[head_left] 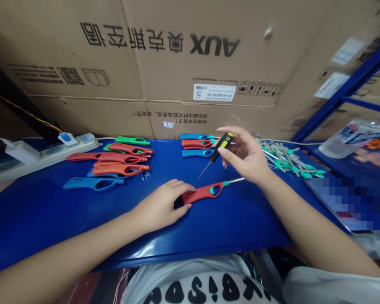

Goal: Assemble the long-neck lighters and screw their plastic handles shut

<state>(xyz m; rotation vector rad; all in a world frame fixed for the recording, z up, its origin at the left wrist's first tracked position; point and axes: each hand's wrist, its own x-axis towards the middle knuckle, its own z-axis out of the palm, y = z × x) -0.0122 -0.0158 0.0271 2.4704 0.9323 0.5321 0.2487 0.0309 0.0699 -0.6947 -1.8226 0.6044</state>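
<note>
Currently pinching red lighter [203,193], flat on blue table [234,219], by handle end with left hand [161,205], presumably for steadiness. Gripping screwdriver [216,154] in right hand [248,158], tip downward, likely for aim.

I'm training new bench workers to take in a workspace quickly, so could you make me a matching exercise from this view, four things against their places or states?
Column A
1. Screwdriver
2. Red lighter nearest the wearer
3. Power strip
4. Metal rods with green parts

Column B
a. In a loose pile, to the right of the right hand
b. Pinched at its handle end by the left hand
c. At the left side, with plugs in it
d. Held up, its thin shaft slanting downward

Right pairs: 1-d, 2-b, 3-c, 4-a
</note>
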